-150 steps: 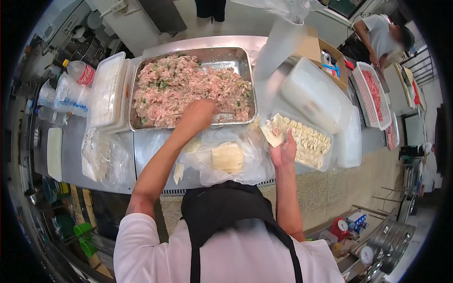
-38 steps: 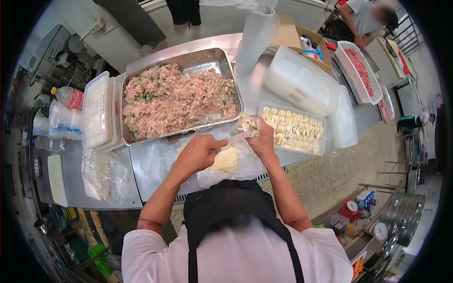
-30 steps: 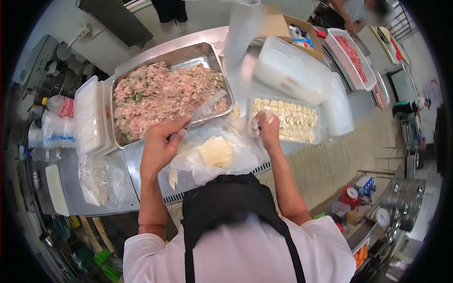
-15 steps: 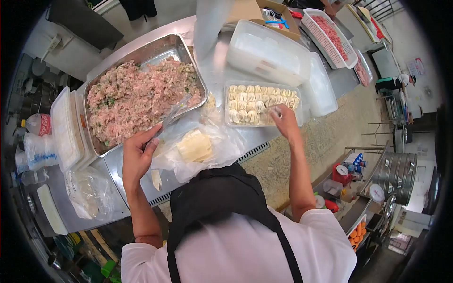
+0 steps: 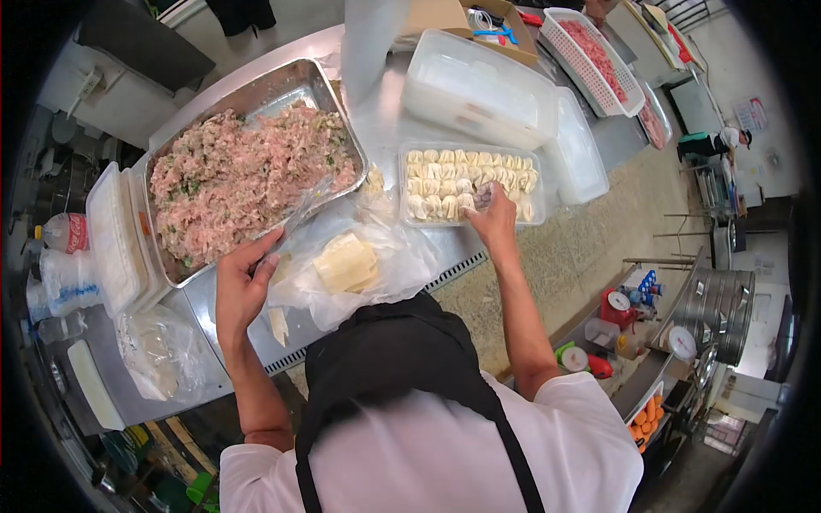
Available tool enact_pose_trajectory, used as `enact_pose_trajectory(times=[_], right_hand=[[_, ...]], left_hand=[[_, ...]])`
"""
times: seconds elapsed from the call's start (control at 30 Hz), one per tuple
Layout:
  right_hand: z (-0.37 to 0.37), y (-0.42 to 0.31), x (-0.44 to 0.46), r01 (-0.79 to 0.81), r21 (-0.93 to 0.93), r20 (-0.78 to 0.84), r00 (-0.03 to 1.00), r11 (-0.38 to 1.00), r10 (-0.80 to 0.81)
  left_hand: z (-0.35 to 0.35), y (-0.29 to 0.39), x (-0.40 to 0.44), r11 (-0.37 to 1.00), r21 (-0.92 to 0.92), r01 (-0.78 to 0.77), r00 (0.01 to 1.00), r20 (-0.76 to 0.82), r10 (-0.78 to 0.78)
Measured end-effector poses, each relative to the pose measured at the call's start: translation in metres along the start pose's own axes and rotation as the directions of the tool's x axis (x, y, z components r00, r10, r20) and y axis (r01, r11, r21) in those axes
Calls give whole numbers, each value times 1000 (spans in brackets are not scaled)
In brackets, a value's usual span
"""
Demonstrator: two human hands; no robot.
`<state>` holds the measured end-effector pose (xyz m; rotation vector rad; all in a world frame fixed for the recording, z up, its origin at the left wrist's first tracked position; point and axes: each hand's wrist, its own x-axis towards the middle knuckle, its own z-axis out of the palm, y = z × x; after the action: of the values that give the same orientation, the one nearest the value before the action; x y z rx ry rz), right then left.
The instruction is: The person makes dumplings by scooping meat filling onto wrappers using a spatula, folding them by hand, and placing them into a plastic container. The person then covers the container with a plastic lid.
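Note:
My left hand (image 5: 244, 278) is closed round the handle of a flat spatula (image 5: 305, 208), whose blade lies over the near right rim of a metal tray (image 5: 359, 154) of minced meat (image 5: 248, 175). My right hand (image 5: 493, 209) is over the near side of a clear plastic box (image 5: 406, 184) with rows of folded dumplings (image 5: 445, 184). Its fingers are pinched round a dumpling and partly hide it. Between my hands, a stack of pale wrappers (image 5: 346, 263) rests on a plastic bag (image 5: 402, 265).
Translucent containers (image 5: 479, 90) stand behind the dumpling box. Farther right is a white basket of meat (image 5: 594, 64). Lidded boxes (image 5: 115, 239) and a cola bottle (image 5: 64, 232) are at the left. A distant person (image 5: 727, 138) stands at the right.
From the wrapper area my right hand has moved right to the dumpling box. My left hand has drawn back with the spatula. The view has shifted, so the table appears farther left and tilted.

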<state>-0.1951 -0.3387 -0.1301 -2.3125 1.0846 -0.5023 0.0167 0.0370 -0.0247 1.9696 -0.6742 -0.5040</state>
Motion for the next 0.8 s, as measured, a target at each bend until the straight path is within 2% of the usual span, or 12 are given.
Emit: enact_pose_trajectory(times=[0.07, 0.17, 0.23, 0.3, 0.37, 0.4, 0.47, 0.5, 0.57, 0.63, 0.7, 0.8], right_hand=[[5, 3, 0, 110, -14, -77, 991, 994, -111], [-2, -1, -1, 111, -67, -37, 993, 992, -113], [-19, -32, -6, 165, -34, -30, 986, 986, -166], [-20, -65, -17, 228, 12, -19, 974, 974, -228], [-7, -91, -33, 286, 332, 125, 931, 899, -342], [4, -103, -42, 389, 399, 193, 850, 831, -490], [36, -123, -65, 428, 570, 300, 686, 701, -663], [56, -127, -75, 458, 567, 360, 610, 685, -706], [78, -141, -90, 525, 541, 359, 563, 657, -744], [92, -149, -97, 634, 371, 472, 500, 679, -726], [106, -146, -95, 660, 368, 433, 502, 655, -749], [111, -143, -91, 676, 312, 478, 495, 668, -725]], left_hand=[[1, -1, 1, 999, 28, -23, 1000, -1, 23], [1, 1, 0, 1000, 13, 8, 1000, -2, -8], [-1, 1, -2, 991, -120, 64, 998, 23, -62], [-4, 3, -3, 993, -35, 112, 994, 20, -112], [1, -4, -4, 998, -45, 40, 999, 1, -40], [3, -5, -4, 998, -35, 53, 998, -18, -54], [6, -7, -5, 998, -50, 24, 1000, -15, -25], [6, -7, -6, 998, -47, 29, 999, -27, -30], [5, -7, -9, 997, -39, 65, 998, -24, -66], [-2, -4, -14, 992, -6, 124, 991, -50, -125], [-8, -5, -16, 984, 24, 177, 982, -73, -175], [-21, -15, -19, 965, 45, 260, 964, -77, -256]])
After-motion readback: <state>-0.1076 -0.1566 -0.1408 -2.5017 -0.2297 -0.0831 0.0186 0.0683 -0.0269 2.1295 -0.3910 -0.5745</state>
